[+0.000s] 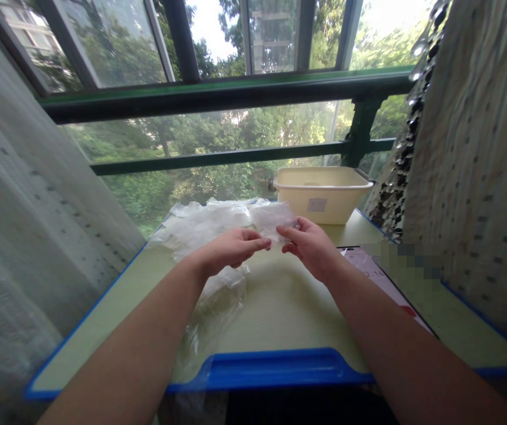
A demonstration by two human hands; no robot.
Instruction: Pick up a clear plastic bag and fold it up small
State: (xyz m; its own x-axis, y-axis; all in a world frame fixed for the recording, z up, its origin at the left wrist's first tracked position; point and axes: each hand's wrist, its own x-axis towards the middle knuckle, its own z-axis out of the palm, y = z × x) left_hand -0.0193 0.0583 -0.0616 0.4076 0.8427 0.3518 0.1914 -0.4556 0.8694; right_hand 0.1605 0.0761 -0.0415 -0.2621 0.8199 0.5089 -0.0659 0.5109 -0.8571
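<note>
A small clear plastic bag is stretched between my two hands. My right hand pinches its right edge between thumb and forefinger. My left hand is closed in a pinch by the bag's lower left side, its thumb pointing right. Behind my left hand spreads a pile of similar clear plastic bags, layered and crumpled. More clear plastic lies below my left wrist and trails towards the table's front edge, partly hidden by the forearm.
A cream plastic bin stands at the table's back right. Beside my right forearm lies a tablet or phone with a lit screen. The pale table has a blue rim. Curtains hang at both sides, and a window with green railing is behind.
</note>
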